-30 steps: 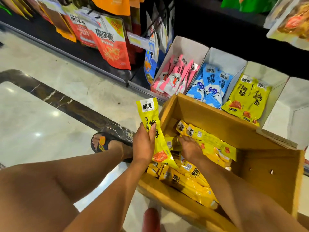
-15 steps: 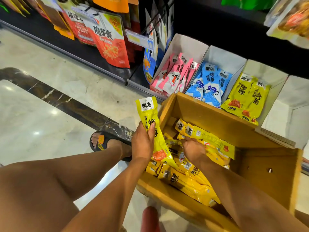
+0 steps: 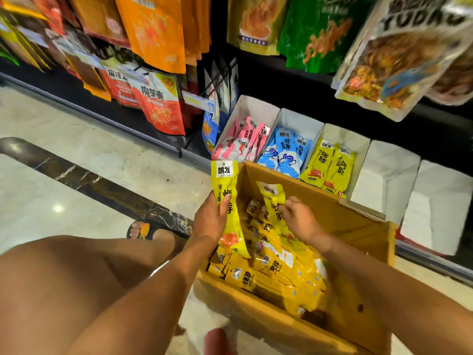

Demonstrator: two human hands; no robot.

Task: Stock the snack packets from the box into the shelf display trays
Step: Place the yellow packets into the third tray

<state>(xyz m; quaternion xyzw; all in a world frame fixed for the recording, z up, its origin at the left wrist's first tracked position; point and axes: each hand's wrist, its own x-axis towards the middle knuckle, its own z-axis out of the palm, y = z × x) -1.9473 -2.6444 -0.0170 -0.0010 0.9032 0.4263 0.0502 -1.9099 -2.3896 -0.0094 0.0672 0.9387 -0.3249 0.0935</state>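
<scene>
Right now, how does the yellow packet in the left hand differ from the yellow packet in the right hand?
The left-hand packet stands nearly upright and flat beside the box wall; the right-hand packet leans, its top bent, over the pile. The left hand wraps its packet; the right hand pinches its own. Both are yellow, white-labelled.

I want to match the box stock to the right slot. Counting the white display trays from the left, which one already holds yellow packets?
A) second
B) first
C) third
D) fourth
C: the third tray holds yellow packets like those in the box; the first has pink packets, the second has blue packets, and the fourth tray shows none.
</scene>
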